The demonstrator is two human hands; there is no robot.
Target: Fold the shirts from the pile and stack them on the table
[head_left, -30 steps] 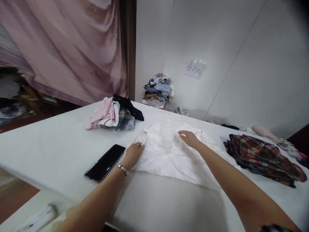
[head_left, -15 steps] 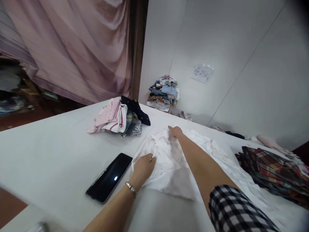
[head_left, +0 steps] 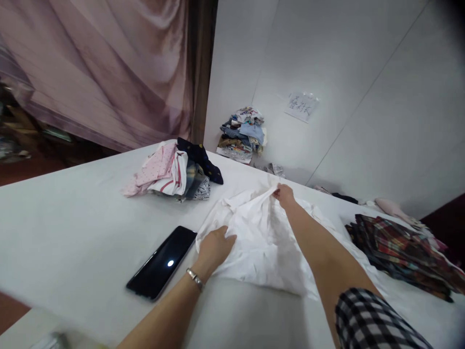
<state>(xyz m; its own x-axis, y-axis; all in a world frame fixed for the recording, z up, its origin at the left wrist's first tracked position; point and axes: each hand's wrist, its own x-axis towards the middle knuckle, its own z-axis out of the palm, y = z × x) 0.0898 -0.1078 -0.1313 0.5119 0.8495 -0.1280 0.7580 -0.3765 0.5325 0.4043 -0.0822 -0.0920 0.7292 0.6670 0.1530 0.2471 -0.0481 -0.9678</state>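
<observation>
On the white table (head_left: 72, 228), just ahead of me, my left hand (head_left: 214, 247) lies flat with fingers spread, pressing down the near left edge of the white garment (head_left: 261, 242). My right hand (head_left: 284, 194) reaches across to the far edge and has pinched a fold of that cloth between thumb and fingers, lifting it a little off the surface. The garment sits crumpled in the middle of the table, between a black phone (head_left: 162, 262) just beside my left wrist and a folded plaid cloth (head_left: 399, 252) well off to the right.

I judge the white fabric thin, light and limp: it wrinkles freely and will sag wherever it is not supported, so an edge, seam or corner is the place to grip, with the other palm anchoring it as now. It should not slip much on the table cover.

Farther out, a small heap of mixed clothes (head_left: 174, 172) rests near the far left, and another pile of clothes (head_left: 241, 135) stands against the wall under a paper note (head_left: 301, 106) whose writing I cannot read. My right forearm covers part of the garment, so I cannot tell its shape or which side is up. Small items along the far right edge are too blurred to name.
</observation>
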